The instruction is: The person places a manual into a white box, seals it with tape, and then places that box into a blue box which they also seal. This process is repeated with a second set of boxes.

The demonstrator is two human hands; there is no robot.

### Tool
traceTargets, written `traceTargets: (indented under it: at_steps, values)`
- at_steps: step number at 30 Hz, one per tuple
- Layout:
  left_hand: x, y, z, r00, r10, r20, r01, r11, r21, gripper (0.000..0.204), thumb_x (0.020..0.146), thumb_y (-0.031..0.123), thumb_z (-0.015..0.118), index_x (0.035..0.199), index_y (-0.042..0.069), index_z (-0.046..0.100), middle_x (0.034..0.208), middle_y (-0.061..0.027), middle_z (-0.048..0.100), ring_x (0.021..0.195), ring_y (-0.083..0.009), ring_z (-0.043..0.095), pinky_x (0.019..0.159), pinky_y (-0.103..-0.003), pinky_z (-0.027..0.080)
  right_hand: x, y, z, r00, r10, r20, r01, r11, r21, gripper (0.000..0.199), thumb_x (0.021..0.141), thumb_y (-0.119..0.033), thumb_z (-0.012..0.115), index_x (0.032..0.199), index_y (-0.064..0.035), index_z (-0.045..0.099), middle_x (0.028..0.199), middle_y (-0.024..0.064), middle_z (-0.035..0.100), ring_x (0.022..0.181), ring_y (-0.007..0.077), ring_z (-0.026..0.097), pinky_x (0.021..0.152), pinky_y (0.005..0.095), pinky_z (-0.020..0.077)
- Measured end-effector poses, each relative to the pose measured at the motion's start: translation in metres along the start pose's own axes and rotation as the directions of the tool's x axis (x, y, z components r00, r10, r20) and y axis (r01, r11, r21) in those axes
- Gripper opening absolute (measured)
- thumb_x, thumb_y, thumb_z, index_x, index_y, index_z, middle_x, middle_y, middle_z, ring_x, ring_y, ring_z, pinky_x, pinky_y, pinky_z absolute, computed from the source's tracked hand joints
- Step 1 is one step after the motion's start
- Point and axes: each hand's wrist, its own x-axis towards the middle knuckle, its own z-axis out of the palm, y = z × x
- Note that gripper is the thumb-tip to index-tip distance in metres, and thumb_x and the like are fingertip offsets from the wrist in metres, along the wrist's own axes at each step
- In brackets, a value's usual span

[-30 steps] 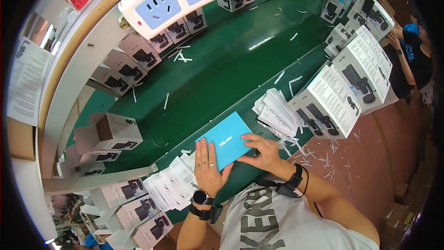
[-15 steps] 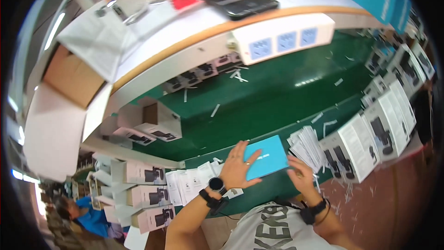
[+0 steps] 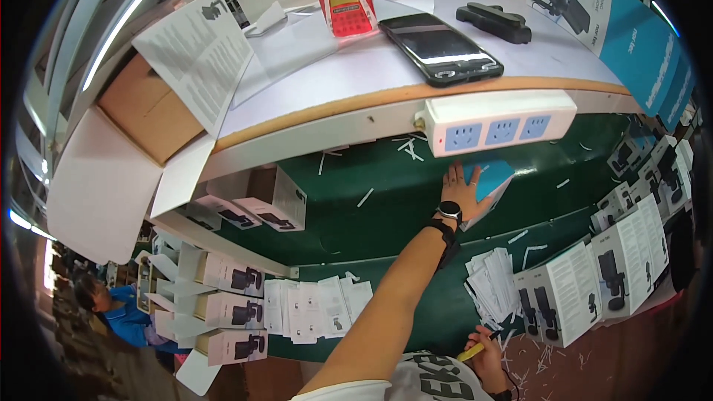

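My left hand reaches far across the green bench, fingers stretched and spread against a carton with a blue top and pale side. The hand hides part of this carton. Low in the view, near my body, my right hand is closed on a slim yellow tool with a dark end; its exact kind is unclear. Between the hands lies a pile of white folded leaflets. Several flat leaflets lie to the left of my left forearm.
Printed microphone cartons stand at right and left. A white shelf overhangs the bench, carrying a black phone and an open carton. A power strip fronts it. Another person is at far left.
My left hand and the blue-topped carton have moved from the near edge to the far part of the bench. My right hand has left the carton, drawn back, and now holds the yellow tool.
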Motion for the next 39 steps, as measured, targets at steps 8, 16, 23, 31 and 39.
traceTargets:
  at_steps: [8, 16, 23, 31, 39]
  values:
    - [-0.032, -0.287, -0.082, 0.948, -0.315, -0.042, 0.308, 0.878, 0.367, 0.046, 0.098, 0.025, 0.058, 0.141, 0.006, 0.057, 0.131, -0.021, 0.064, 0.124, -0.0407, 0.058, 0.108, -0.05, 0.046, -0.023, -0.029, -0.005, 0.963, -0.011, -0.269, -0.004, 0.998, -0.056, 0.024, 0.106, -0.021, 0.059, 0.121, -0.0042, 0.062, 0.082, 0.0074, 0.066, 0.068, 0.02, 0.061, 0.064, 0.0363, 0.0525]
    - [-0.178, -0.443, -0.178, 0.819, -0.463, -0.339, 0.559, 0.507, 0.657, 0.034, 0.1, 0.025, 0.055, 0.125, 0.006, 0.068, 0.125, -0.0158, 0.068, 0.115, -0.0348, 0.065, 0.099, -0.047, 0.052, 0.041, -0.015, -0.019, 0.985, 0.019, -0.171, -0.06, 0.97, -0.236, 0.025, 0.101, -0.011, 0.058, 0.126, -0.0051, 0.057, 0.095, 0.0119, 0.07, 0.075, 0.0228, 0.066, 0.07, 0.0365, 0.0557]
    - [-0.163, -0.288, -0.215, 0.894, -0.447, -0.006, 0.34, 0.672, 0.658, 0.016, 0.088, 0.013, 0.061, 0.1, 0.009, 0.07, 0.101, -0.0103, 0.069, 0.083, -0.0277, 0.071, 0.067, -0.041, 0.058, 0.06, -0.036, 0.116, 0.933, -0.215, 0.287, 0.348, 0.741, -0.575, 0.021, 0.099, -0.009, 0.066, 0.119, -0.0041, 0.061, 0.096, 0.0059, 0.067, 0.072, 0.0125, 0.06, 0.067, 0.0267, 0.0499]
    - [-0.264, -0.016, -0.189, 0.994, -0.069, 0.08, 0.068, 0.997, 0.02, 0.031, 0.081, 0.014, 0.067, 0.11, 0.004, 0.065, 0.13, -0.0115, 0.067, 0.104, -0.0254, 0.069, 0.083, -0.04, 0.054, 0.034, -0.031, 0.203, 0.657, -0.465, 0.593, 0.745, 0.281, -0.605, 0.061, 0.087, -0.004, 0.075, 0.142, 0.0, 0.05, 0.121, 0.0072, 0.062, 0.1, 0.013, 0.059, 0.089, 0.0285, 0.0482]
    - [-0.316, 0.028, -0.23, 0.979, -0.149, -0.14, 0.09, 0.929, -0.358, 0.019, 0.085, 0.017, 0.079, 0.094, 0.005, 0.068, 0.118, -0.0136, 0.069, 0.102, -0.0262, 0.07, 0.081, -0.036, 0.057, 0.054, -0.03, 0.132, 0.772, -0.515, 0.372, 0.619, 0.477, -0.624, 0.054, 0.095, -0.002, 0.06, 0.147, 0.003, 0.043, 0.133, 0.0143, 0.059, 0.121, 0.0229, 0.057, 0.108, 0.0359, 0.0426]
